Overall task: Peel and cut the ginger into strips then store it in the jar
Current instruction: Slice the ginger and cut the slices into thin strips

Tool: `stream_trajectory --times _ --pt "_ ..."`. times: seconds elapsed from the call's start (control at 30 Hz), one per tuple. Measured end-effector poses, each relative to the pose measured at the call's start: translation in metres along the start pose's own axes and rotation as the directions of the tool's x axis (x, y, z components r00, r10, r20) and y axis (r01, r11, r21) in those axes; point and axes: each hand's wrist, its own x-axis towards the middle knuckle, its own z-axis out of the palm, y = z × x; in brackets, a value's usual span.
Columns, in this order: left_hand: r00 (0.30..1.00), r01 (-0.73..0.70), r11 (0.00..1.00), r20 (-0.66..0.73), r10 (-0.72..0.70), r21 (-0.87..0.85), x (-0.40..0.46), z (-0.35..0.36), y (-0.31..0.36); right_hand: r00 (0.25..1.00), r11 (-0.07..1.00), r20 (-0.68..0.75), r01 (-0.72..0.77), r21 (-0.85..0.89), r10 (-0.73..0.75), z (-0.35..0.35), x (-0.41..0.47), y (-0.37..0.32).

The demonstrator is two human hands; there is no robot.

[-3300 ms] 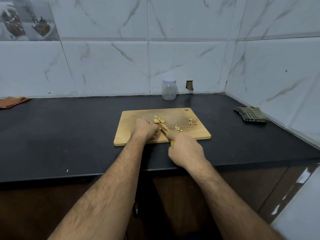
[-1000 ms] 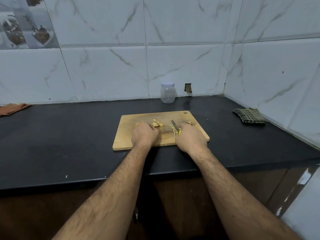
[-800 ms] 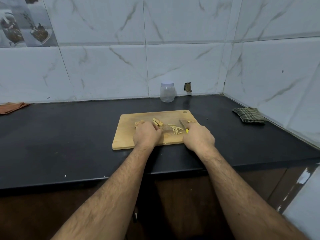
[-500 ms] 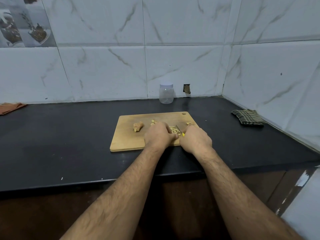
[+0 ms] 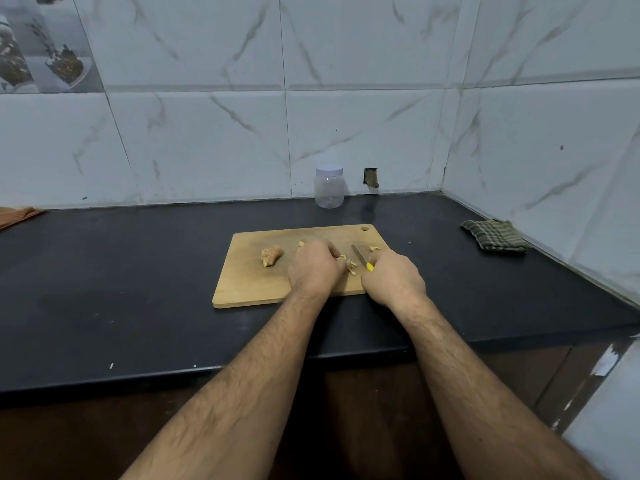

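A wooden cutting board [image 5: 249, 289] is lying on the black desk [image 5: 121, 299], and both hands are working over its near right part. The left hand [image 5: 313, 270] is resting knuckles-up on the board with its fingers curled down over the ginger strips [image 5: 348, 265]; whether it is actually pinching any of them cannot be told. The right hand [image 5: 393, 277] is gripping the yellow handle of a small knife [image 5: 360, 256], whose blade is pointing away toward 11 o'clock, just beside the strips. An uncut knob of ginger [image 5: 272, 255] is lying on the board at 9 o'clock from the left hand, apart from it. A few small scraps [image 5: 373, 248] are lying at 1 o'clock from the knife. The clear jar [image 5: 329, 187], its white lid on, is standing against the marbled wall at 12 o'clock from the board, well apart. A checked cloth [image 5: 493, 235] is lying at 3 o'clock near the corner wall, and an orange cloth [image 5: 17, 216] is showing at the far left edge.
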Motion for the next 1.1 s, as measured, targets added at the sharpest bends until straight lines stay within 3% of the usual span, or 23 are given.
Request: stream_trajectory --times 0.3,0.87,0.97,1.1 --pt "0.976 -0.166 0.980 0.163 0.147 0.112 0.009 0.001 0.010 0.992 0.978 -0.111 -0.034 0.205 0.057 0.005 0.013 0.015" --pt "0.977 -0.214 0.940 0.057 0.206 0.267 0.058 0.003 0.010 0.981 0.971 -0.196 0.035 0.236 0.012 0.020 0.023 0.020" --pt "0.977 -0.210 0.948 0.014 0.213 0.241 0.064 0.001 0.008 0.977 0.975 -0.214 0.048 0.216 -0.001 0.021 0.022 0.019" --pt "0.969 -0.246 0.953 0.081 0.236 0.176 0.066 -0.008 0.011 0.975 0.973 -0.221 0.059 0.223 -0.009 0.021 0.021 0.018"
